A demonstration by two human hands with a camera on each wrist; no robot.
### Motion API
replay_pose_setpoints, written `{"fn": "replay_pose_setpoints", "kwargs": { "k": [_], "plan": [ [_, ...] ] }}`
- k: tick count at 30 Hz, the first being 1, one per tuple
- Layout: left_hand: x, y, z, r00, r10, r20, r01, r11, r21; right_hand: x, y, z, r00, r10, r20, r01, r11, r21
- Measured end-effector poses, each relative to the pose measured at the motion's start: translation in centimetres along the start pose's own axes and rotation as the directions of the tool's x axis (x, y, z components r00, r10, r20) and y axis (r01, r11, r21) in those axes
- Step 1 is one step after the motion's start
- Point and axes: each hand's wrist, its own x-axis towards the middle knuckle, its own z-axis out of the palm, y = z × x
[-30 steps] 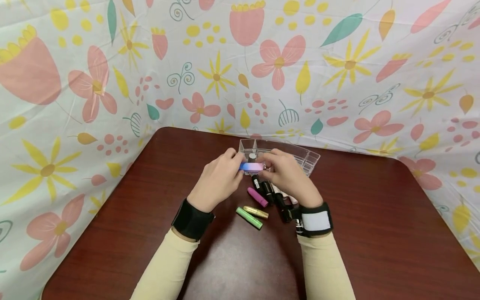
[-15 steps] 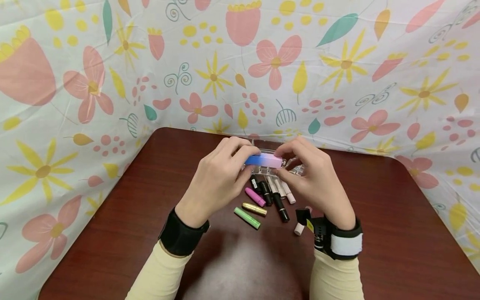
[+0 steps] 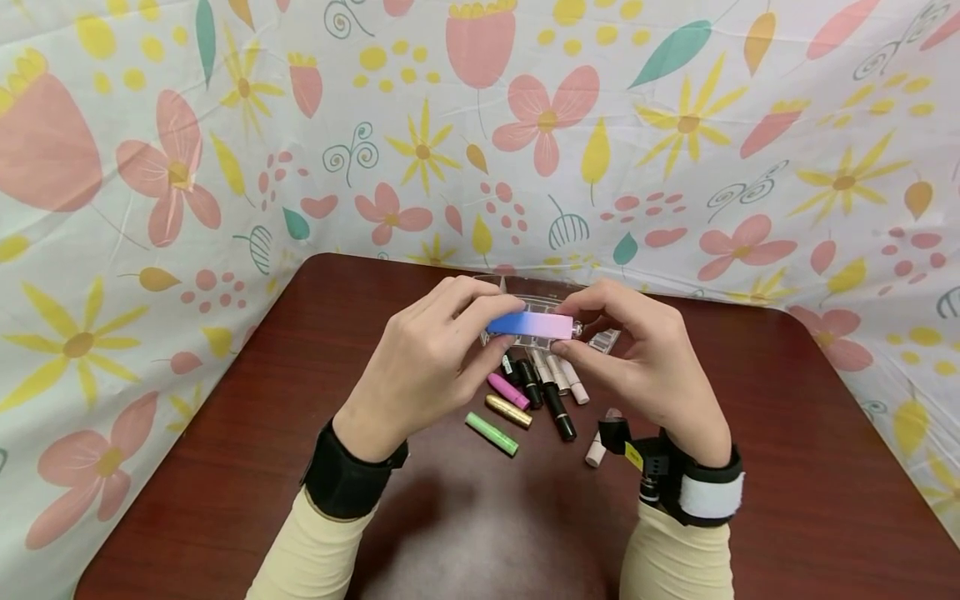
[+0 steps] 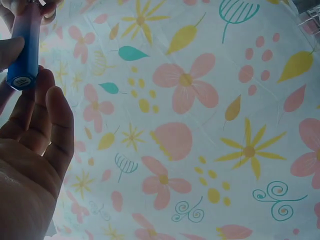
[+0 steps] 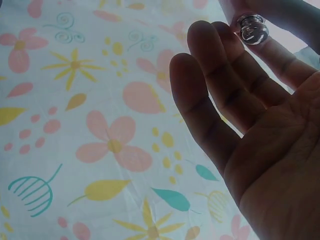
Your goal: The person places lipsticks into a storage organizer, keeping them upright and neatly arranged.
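A lipstick tube (image 3: 531,325), fading from blue to pink with a shiny silver knob (image 5: 253,30) at its pink end, lies level between both hands. My left hand (image 3: 420,367) pinches the blue end with thumb and fingers. At the pink end, beside the knob, my right hand (image 3: 648,358) pinches it too. The left wrist view shows the tube's six-sided blue base with a round label. Below and behind the tube is a clear plastic organizer (image 3: 606,340), partly hidden by the hands.
On the brown table (image 3: 225,467) lie a magenta tube (image 3: 507,390), a gold tube (image 3: 508,411), a green tube (image 3: 491,433) and several black and pale tubes. A pale pink tube (image 3: 596,451) sits by the right wrist. Flowered cloth (image 3: 300,125) hangs behind.
Both hands have brought the lipstick tube from over the organizer nearer the camera and to the right. The right hand has shifted right, uncovering more of the tubes on the table.
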Motion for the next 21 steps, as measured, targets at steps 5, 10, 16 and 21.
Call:
{"fn": "replay_pose_setpoints", "kwargs": {
  "k": [5,10,16,21],
  "plan": [
    [-0.08,-0.02,0.08,1.000,0.007,-0.003,-0.007,1.000,-0.018,-0.04,0.06,0.04,1.000,0.003,0.004,-0.003,1.000,-0.010],
    [-0.14,-0.12,0.24,1.000,-0.004,0.008,0.004,1.000,-0.019,-0.01,0.30,0.09,1.000,0.003,0.013,-0.003,0.999,-0.035],
    [-0.14,-0.16,0.18,1.000,0.004,0.015,-0.003,1.000,-0.021,0.04,0.46,0.13,1.000,-0.010,-0.028,0.008,0.999,-0.049],
    [-0.14,-0.10,0.21,1.000,0.020,0.002,-0.020,1.000,-0.003,0.01,0.17,0.20,0.995,-0.005,-0.097,0.008,1.000,0.029]
  ]
}}
